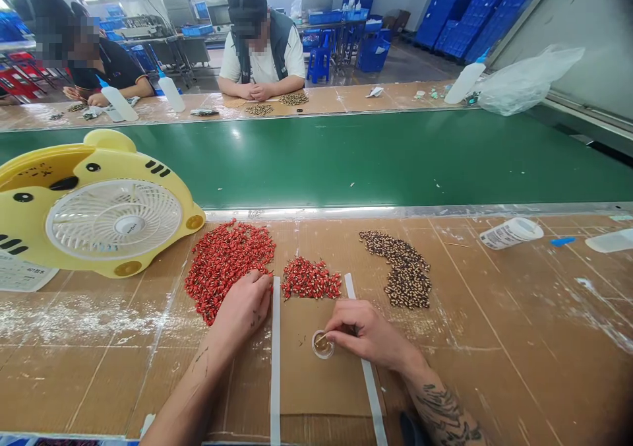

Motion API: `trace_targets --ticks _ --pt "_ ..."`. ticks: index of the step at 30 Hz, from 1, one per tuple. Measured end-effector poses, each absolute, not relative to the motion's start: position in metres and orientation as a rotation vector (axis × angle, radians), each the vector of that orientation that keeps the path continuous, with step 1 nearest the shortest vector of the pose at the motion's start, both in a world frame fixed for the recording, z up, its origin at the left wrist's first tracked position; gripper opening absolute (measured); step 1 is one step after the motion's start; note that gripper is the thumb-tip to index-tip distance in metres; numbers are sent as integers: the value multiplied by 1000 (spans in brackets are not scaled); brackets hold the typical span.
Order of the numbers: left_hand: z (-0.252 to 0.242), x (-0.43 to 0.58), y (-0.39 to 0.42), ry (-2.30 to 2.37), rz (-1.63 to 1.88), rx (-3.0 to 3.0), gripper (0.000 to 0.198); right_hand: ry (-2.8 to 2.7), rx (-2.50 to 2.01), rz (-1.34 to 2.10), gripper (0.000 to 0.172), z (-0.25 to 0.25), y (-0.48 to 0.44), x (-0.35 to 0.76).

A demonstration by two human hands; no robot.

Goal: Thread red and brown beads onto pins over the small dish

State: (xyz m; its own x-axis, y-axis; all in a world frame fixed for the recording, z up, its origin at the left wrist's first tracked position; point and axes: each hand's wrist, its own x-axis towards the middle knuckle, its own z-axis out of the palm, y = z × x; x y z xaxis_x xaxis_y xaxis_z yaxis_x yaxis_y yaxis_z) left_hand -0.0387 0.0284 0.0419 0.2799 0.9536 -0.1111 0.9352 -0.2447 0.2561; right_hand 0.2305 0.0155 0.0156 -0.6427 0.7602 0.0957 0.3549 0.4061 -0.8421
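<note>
My left hand point(250, 301) rests at the right edge of a large heap of small red pieces point(225, 261), its fingers curled together. Whatever is between its fingertips is hidden. My right hand point(363, 330) is closed in a pinch on a toothpick point(320, 339), whose tip dips into a small round clear dish point(323, 353). That dish sits on a brown cardboard sheet point(316, 390) between two white tape strips. A smaller heap of red pieces point(311, 278) lies at the sheet's far end.
Dark-and-tan small pieces point(403, 268) form a curved heap at right. A yellow fan point(119, 222) stands at left. A white tub point(512, 233) lies on its side. Beyond runs a green conveyor belt point(346, 159); two people point(262, 43) sit across it near white bottles point(171, 93).
</note>
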Motion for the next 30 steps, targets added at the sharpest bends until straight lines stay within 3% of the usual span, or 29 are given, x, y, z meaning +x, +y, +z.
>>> trace_targets --ticks 7,17,23,27,30 --pt "34 -31 35 1664 27 2346 28 -2256 -908 1122 14 15 15 231" --pt "35 -25 38 1691 -151 2397 18 -2407 -775 892 20 20 7 223" --pt "36 -18 39 1608 -241 2466 26 -2433 -793 780 24 16 10 229" --pt "36 -21 42 1659 -112 2390 25 -2481 -752 772 24 16 10 231" --pt "36 -27 40 1661 207 2260 27 -2480 -761 745 25 16 10 231"
